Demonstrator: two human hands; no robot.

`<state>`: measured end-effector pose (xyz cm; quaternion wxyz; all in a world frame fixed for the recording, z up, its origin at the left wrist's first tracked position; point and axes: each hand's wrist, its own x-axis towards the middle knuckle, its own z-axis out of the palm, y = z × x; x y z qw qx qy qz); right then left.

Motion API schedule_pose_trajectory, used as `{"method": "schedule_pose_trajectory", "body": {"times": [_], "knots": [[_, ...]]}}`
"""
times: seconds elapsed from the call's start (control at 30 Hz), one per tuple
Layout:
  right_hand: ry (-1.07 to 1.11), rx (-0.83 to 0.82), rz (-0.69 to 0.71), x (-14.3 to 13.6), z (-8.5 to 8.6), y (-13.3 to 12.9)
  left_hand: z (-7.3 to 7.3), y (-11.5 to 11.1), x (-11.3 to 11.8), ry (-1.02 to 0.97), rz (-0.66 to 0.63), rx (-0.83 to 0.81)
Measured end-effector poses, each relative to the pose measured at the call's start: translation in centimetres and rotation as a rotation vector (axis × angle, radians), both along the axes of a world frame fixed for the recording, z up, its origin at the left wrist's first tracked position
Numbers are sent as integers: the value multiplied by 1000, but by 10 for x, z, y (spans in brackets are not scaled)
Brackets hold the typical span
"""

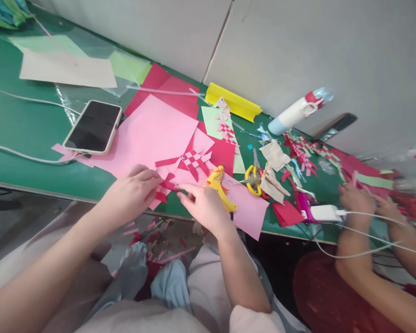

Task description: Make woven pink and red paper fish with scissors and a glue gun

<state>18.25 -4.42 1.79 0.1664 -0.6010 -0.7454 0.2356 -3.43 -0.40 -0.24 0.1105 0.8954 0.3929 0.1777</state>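
Observation:
Between my two hands is a small piece of folded red and pink paper strips (166, 186), held over the table's front edge. My left hand (133, 189) grips its left side with closed fingers. With thumb and forefinger my right hand (203, 203) pinches a red strip at its right end. Just beyond them lies a woven red and pink paper fish (193, 161) with an eye on it, on pink paper sheets (152, 125). A yellow glue gun (219, 182) rests right beside my right hand.
A phone (93, 127) with cables lies at left. Scissors with yellow handles (252, 180), a white bottle (298, 111), a magenta power bank (303, 208) and finished woven pieces (301, 152) are at right. A co-worker's hands (357, 201) work at far right. Paper scraps litter the floor.

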Motion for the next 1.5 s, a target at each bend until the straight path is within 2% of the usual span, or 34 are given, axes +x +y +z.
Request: {"method": "schedule_pose_trajectory", "body": {"times": [0.23, 0.47, 0.7, 0.8, 0.9, 1.03, 1.2, 1.27, 1.37, 1.5], "knots": [[-101, -40, 45, -4, 0, 2, -1, 0, 1, 50, -38, -45], [-27, -23, 38, -4, 2, 1, -2, 0, -4, 53, -8, -58], [11, 77, -105, 4, 4, 7, -2, 0, -4, 0, 46, -41], [25, 79, -122, 1, 5, 11, 0, -1, -2, 10, 140, 24], [-7, 64, -82, -8, 3, 13, 1, -2, 1, 55, 228, 1], [-116, 24, -34, -20, -2, 16, -5, -3, 2, 32, 263, -37], [-189, -37, -29, -23, -7, 17, -11, -5, 4, 70, 376, 22], [-190, -35, -22, -23, -8, 16, -10, -5, 6, 57, 383, 20], [-176, -15, -14, -22, -10, 15, -4, -5, 10, -51, 375, -45], [-160, -7, -29, -22, -11, 14, 5, -3, 11, -221, 477, -300]]}}
